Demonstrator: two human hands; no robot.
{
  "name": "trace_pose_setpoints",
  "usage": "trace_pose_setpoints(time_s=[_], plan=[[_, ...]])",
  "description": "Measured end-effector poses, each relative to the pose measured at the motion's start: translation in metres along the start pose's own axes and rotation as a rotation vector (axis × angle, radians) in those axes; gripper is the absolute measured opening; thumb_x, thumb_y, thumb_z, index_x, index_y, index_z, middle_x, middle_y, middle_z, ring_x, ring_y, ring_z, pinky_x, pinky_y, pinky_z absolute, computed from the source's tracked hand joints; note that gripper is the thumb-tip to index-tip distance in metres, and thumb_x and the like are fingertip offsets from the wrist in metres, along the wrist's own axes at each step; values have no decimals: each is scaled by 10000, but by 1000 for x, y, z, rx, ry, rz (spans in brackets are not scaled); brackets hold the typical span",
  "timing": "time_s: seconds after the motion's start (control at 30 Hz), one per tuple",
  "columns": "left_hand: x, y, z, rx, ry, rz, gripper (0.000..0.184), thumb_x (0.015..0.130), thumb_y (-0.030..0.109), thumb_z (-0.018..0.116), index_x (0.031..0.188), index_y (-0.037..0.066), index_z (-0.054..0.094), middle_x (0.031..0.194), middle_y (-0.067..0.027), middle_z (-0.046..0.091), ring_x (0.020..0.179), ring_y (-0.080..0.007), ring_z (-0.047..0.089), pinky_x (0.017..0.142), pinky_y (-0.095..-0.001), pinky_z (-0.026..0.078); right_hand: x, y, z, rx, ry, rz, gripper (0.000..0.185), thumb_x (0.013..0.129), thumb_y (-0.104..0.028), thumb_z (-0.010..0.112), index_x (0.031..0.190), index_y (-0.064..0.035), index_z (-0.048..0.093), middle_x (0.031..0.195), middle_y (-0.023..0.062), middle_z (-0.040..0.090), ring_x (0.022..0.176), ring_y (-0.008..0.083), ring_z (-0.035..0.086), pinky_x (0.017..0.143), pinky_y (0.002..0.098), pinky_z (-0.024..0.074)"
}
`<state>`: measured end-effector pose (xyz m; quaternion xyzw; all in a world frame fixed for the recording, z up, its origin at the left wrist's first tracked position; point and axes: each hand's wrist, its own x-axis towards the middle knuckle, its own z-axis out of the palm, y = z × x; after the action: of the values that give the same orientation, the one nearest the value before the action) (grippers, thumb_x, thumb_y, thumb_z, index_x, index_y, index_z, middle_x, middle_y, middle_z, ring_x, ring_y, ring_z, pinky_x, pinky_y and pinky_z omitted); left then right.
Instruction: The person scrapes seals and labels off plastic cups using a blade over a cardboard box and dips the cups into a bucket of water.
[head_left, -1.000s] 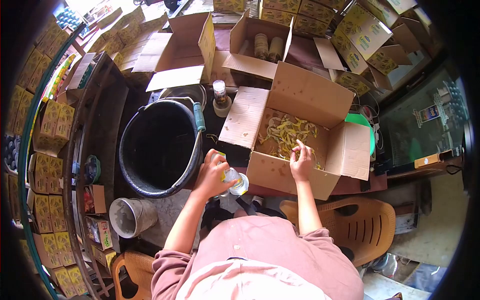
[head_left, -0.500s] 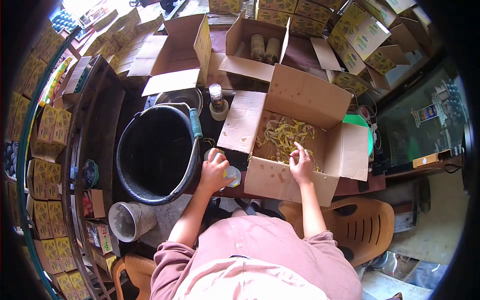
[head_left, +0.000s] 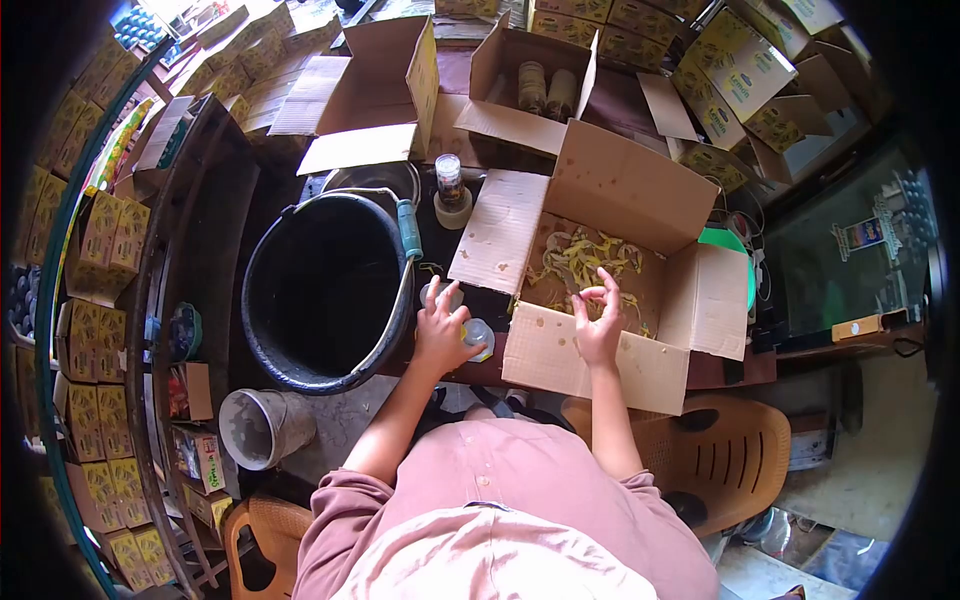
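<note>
At the table's front edge, my left hand (head_left: 440,335) has its fingers spread over two containers. One clear container (head_left: 478,338) stands by its thumb, and a round-topped one (head_left: 441,295) is behind its fingertips. My right hand (head_left: 598,325) is over the front wall of an open cardboard box (head_left: 630,190), thumb and index finger pinched together; anything between them is too small to name. Yellow-green strips (head_left: 585,258) lie inside that box. A black bucket (head_left: 330,290) with a green grip on its handle stands left of my left hand.
Behind are a jar with a glass on it (head_left: 451,190), a metal bowl (head_left: 385,180), an open box (head_left: 375,90) and another with two jars (head_left: 530,85). A grey bucket (head_left: 265,430) and plastic chairs (head_left: 720,455) stand lower down. A green item (head_left: 728,240) is at right.
My left hand has lowered the clear container from near the table's front edge onto the table and opened its fingers. My right hand stays pinched over the box.
</note>
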<state>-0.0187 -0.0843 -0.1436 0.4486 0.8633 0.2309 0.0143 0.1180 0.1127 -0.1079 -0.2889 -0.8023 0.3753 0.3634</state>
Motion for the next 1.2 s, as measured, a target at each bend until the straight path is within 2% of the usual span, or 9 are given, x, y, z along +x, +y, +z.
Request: trace_pose_setpoints(time_s=[0.23,0.63,0.67,0.77,0.8,0.9,1.03,1.07,1.2], plan=[[-3,9,-3,16,-33,-102,426,485,351,788,794,119,610,1312,-131,332,1219,-346,260,903,-445,323,-2,-23,14,133,-21,-13,478,739,-7,615,1185,-18,443,746,45,557,741,145,543,805,323,416],[-4,11,17,46,78,-120,439,597,381,732,927,116,612,1216,-64,409,1105,-262,336,896,-406,269,-11,-23,2,128,-24,28,477,746,2,606,1193,-7,439,772,24,539,762,105,530,803,267,423],[-1,12,16,66,27,-127,563,603,363,720,1065,101,534,1237,-79,373,1111,-274,329,892,-404,263,-11,-25,0,117,-23,20,479,746,2,606,1194,-8,438,772,24,539,762,105,529,803,268,424],[1,19,6,45,65,-72,746,577,331,717,1199,87,383,1267,-100,317,1113,-289,324,898,-414,257,-13,-24,-3,110,-14,30,483,746,2,607,1197,-9,436,774,24,537,763,105,528,798,270,429],[0,20,1,32,15,-47,888,522,234,727,1255,72,254,1271,-128,280,1125,-304,317,894,-424,276,-13,-24,-5,111,-12,38,484,746,2,607,1198,-10,436,775,24,537,763,105,527,795,271,431],[-12,10,0,266,-220,-40,818,539,151,694,1243,63,286,1253,-136,307,1128,-292,323,845,-431,320,-15,-26,-9,137,9,69,489,746,1,609,1202,-10,433,782,25,536,757,106,526,784,271,438],[-36,-2,3,87,-97,-146,763,511,29,659,1180,54,293,1146,-158,372,1060,-334,405,772,-433,383,-17,-21,-10,214,43,128,471,742,-18,615,1183,-10,451,757,47,562,728,132,532,762,282,417],[-35,8,-13,-18,-51,-177,634,526,-2,648,1055,30,301,1053,-183,387,986,-352,435,803,-426,379,-17,-19,-10,239,49,137,470,743,-17,614,1184,-9,450,757,48,562,728,130,530,761,282,418],[-34,50,-82,-393,-72,-248,585,558,10,608,1016,20,244,1022,-182,387,983,-310,441,863,-372,378,-18,-16,-6,488,57,238,467,759,-3,614,1192,-23,439,802,5,517,712,68,487,704,213,428]])
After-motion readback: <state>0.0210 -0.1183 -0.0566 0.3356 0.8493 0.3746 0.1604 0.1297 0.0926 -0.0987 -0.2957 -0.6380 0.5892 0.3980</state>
